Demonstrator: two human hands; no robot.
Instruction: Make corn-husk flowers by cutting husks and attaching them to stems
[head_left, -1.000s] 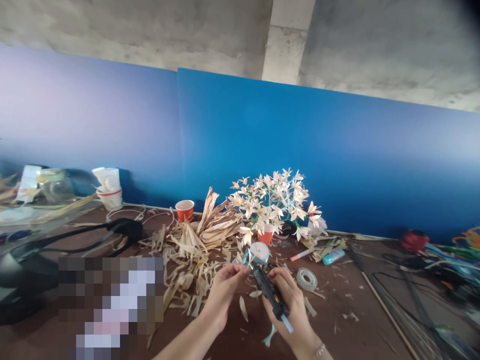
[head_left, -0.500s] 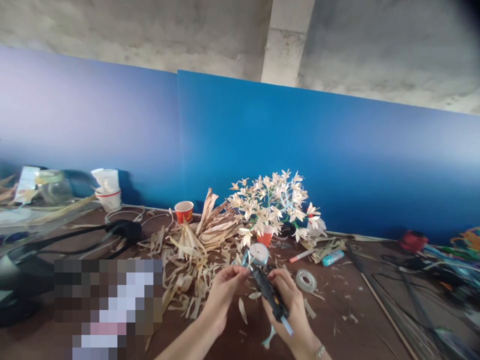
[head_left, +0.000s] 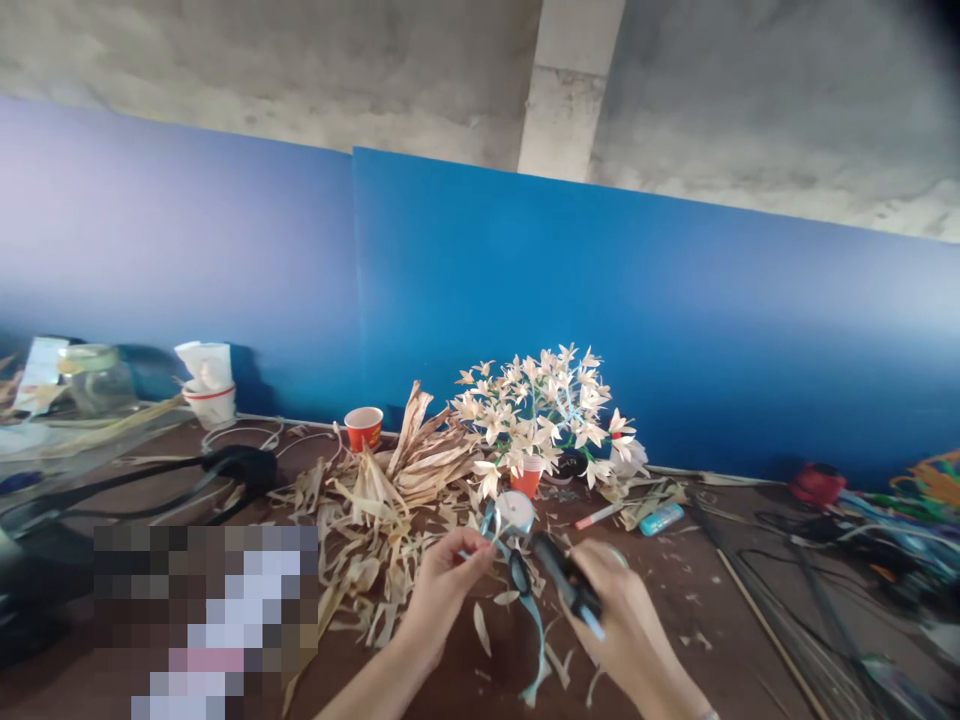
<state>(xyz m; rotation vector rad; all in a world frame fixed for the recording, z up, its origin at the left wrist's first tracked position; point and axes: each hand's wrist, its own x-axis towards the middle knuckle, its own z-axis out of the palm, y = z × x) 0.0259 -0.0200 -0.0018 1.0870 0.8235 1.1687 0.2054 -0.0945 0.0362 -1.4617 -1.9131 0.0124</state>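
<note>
My left hand (head_left: 448, 580) is closed in a pinch on a small pale piece of husk (head_left: 495, 530), its outline hard to make out. In my right hand (head_left: 626, 615) is a black hot glue gun (head_left: 564, 575), a pale glue stick poking from its rear. The gun's nose points up and left, apart from the pinched piece. Between the hands lie a dark oval handle (head_left: 519, 572), perhaps of scissors, and a light blue ribbon (head_left: 536, 640). Just beyond stands a white-topped spool (head_left: 515, 508). Loose petal-shaped husk pieces (head_left: 481, 628) lie below the hands.
Pale husk flowers (head_left: 536, 410) rise from a red paper cup (head_left: 526, 478) at the back. Dried corn husks (head_left: 375, 490) spread leftward, near another red cup (head_left: 364, 430). On the right are a turquoise packet (head_left: 661, 519), a marker (head_left: 598, 516) and tangled cables (head_left: 817, 560).
My right hand has drawn the glue gun right and away from my left hand's fingertips, uncovering the dark handle and blue ribbon. It now partly covers the tape roll. My left hand stays pinched.
</note>
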